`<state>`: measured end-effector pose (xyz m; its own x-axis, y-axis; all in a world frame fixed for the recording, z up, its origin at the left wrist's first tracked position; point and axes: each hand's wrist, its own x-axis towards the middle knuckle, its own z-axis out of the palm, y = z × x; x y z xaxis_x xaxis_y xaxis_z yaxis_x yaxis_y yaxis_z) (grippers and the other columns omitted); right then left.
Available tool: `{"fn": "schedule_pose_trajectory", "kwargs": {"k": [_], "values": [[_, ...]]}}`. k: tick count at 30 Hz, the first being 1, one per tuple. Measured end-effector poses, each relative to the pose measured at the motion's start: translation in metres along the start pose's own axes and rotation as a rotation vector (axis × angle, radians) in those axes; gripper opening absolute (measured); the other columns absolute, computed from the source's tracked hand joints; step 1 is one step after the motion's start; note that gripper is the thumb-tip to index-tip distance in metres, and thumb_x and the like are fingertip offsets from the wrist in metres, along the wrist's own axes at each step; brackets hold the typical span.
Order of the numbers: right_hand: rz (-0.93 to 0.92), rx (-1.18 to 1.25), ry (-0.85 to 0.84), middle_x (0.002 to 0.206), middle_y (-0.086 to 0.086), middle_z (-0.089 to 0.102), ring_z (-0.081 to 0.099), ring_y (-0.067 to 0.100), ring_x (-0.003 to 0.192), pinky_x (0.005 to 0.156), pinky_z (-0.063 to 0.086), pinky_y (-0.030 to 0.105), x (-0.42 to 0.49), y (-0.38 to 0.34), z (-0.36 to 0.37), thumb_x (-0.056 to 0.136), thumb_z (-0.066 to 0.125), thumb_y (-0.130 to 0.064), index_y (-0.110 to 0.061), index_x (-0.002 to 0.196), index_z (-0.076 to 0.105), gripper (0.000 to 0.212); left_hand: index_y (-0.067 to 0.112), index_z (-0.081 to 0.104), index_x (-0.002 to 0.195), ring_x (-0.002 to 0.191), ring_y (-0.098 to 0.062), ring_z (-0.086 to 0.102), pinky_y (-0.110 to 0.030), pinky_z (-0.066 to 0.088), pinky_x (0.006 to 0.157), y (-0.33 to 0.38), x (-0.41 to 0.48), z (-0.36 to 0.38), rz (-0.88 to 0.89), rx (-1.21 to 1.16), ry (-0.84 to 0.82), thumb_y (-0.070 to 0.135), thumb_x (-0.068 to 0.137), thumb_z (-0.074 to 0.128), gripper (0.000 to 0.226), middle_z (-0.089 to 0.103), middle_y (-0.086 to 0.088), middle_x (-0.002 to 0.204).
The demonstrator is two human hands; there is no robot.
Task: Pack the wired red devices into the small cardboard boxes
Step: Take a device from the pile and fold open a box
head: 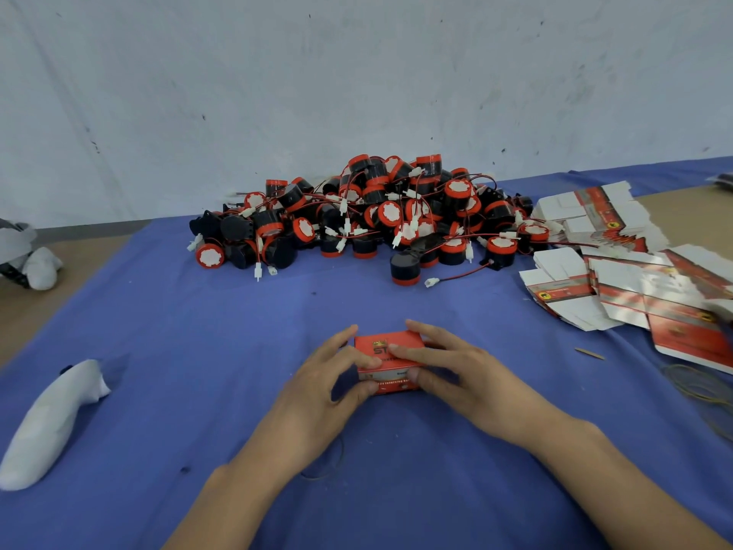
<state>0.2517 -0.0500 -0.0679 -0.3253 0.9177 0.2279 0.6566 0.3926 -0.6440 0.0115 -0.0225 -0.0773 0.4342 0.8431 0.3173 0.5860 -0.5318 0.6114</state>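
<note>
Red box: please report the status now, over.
Left hand and right hand both grip red box, looks closed, on blue cloth. Pile of devices behind. Nothing blocks the hands.

A small red cardboard box sits on the blue cloth at the front middle of the table, gripped between the left hand at its left end and the right hand at its right end. Behind it, well apart, a heap of round black-and-red wired devices lies at the back of the cloth, before the pale wall. Just right of the heap, flat unfolded printed cardboard boxes overlap one another toward the right edge. Before those lie a thin wooden stick and loose thin rubber bands. A white stuffed cloth bundle lies on the cloth, far left of the hands.
</note>
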Motion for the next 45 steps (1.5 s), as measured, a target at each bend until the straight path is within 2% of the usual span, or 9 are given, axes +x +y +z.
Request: {"fn": "schedule_pose_trajectory", "kwargs": {"k": [4, 9, 16, 23, 27, 31, 38, 42, 45], "values": [[0.032, 0.221, 0.031, 0.142, -0.031, 0.04, 0.047, -0.006, 0.128, 0.096, 0.048, 0.015, 0.009, 0.0, 0.0, 0.092, 0.056, -0.044, -0.056, 0.116, 0.066, 0.028, 0.056, 0.057, 0.104, 0.125, 0.016, 0.042, -0.003, 0.033, 0.093, 0.007, 0.005, -0.002, -0.024, -0.135, 0.057, 0.034, 0.092, 0.066, 0.026, 0.049, 0.036, 0.128], [0.075, 0.571, 0.221, 0.105, -0.017, 0.071, 0.067, 0.002, 0.1, 0.08, 0.053, 0.016, 0.02, -0.025, 0.001, 0.086, 0.061, -0.048, -0.047, 0.099, 0.073, 0.018, 0.042, 0.062, 0.097, 0.094, 0.0, 0.064, -0.016, 0.05, 0.077, 0.03, 0.014, -0.005, -0.102, -0.517, 0.228, 0.04, 0.099, 0.054, 0.008, 0.064, 0.021, 0.099], [0.101, 0.919, 0.372, 0.092, -0.014, 0.07, 0.07, 0.006, 0.089, 0.079, 0.056, 0.022, 0.04, -0.061, 0.035, 0.104, 0.05, -0.036, -0.029, 0.098, 0.061, 0.014, 0.026, 0.057, 0.095, 0.083, -0.011, 0.062, -0.016, 0.051, 0.066, 0.065, 0.03, 0.016, -0.162, -0.673, 0.578, 0.028, 0.107, 0.04, 0.02, 0.062, 0.006, 0.092], [0.087, 0.947, 0.449, 0.079, -0.009, 0.065, 0.066, 0.006, 0.078, 0.069, 0.054, 0.021, 0.051, -0.065, 0.028, 0.106, 0.047, -0.031, -0.017, 0.091, 0.054, 0.022, 0.02, 0.056, 0.087, 0.069, -0.002, 0.059, -0.011, 0.046, 0.057, 0.071, 0.045, 0.018, -0.153, -0.647, 0.655, 0.026, 0.103, 0.049, 0.018, 0.062, 0.003, 0.081], [0.118, 0.933, 0.486, 0.082, -0.004, 0.059, 0.06, 0.014, 0.083, 0.078, 0.053, 0.037, 0.045, -0.06, 0.022, 0.107, 0.045, -0.036, -0.019, 0.086, 0.05, 0.028, 0.021, 0.052, 0.082, 0.066, 0.002, 0.058, -0.009, 0.044, 0.055, 0.08, 0.046, 0.025, -0.169, -0.657, 0.625, 0.029, 0.105, 0.046, 0.025, 0.061, 0.012, 0.075], [0.161, 0.917, 0.545, 0.081, -0.008, 0.063, 0.063, 0.012, 0.084, 0.089, 0.055, 0.046, 0.028, -0.059, 0.015, 0.107, 0.045, -0.038, -0.026, 0.081, 0.056, 0.031, 0.013, 0.054, 0.088, 0.067, -0.001, 0.059, -0.011, 0.046, 0.058, 0.09, 0.042, 0.035, -0.149, -0.71, 0.578, 0.033, 0.107, 0.04, 0.031, 0.062, -0.001, 0.081], [0.324, 0.865, 0.787, 0.079, 0.002, 0.074, 0.069, 0.009, 0.072, 0.063, 0.053, 0.017, -0.037, -0.048, -0.023, 0.107, 0.039, -0.04, -0.013, 0.088, 0.07, 0.045, 0.035, 0.066, 0.107, 0.092, -0.008, 0.069, -0.026, 0.058, 0.067, 0.125, 0.018, 0.066, -0.123, -0.767, 0.211, 0.054, 0.094, 0.038, 0.036, 0.071, 0.015, 0.099], [0.404, 0.983, 0.985, 0.098, -0.005, 0.076, 0.071, 0.012, 0.091, 0.074, 0.052, 0.024, -0.096, -0.043, -0.047, 0.106, 0.036, -0.046, -0.024, 0.104, 0.072, 0.043, 0.032, 0.074, 0.097, 0.08, -0.011, 0.071, -0.025, 0.056, 0.058, 0.162, 0.008, 0.084, -0.2, -0.868, 0.141, 0.053, 0.095, 0.045, 0.035, 0.075, 0.006, 0.093], [0.439, 1.021, 1.014, 0.112, -0.013, 0.071, 0.072, 0.003, 0.091, 0.066, 0.055, 0.018, -0.132, -0.053, -0.065, 0.102, 0.035, -0.052, -0.036, 0.113, 0.064, 0.035, 0.031, 0.077, 0.087, 0.067, -0.009, 0.069, -0.026, 0.054, 0.053, 0.208, 0.016, 0.085, -0.329, -1.087, 0.16, 0.046, 0.102, 0.046, 0.038, 0.076, 0.001, 0.082]]}}
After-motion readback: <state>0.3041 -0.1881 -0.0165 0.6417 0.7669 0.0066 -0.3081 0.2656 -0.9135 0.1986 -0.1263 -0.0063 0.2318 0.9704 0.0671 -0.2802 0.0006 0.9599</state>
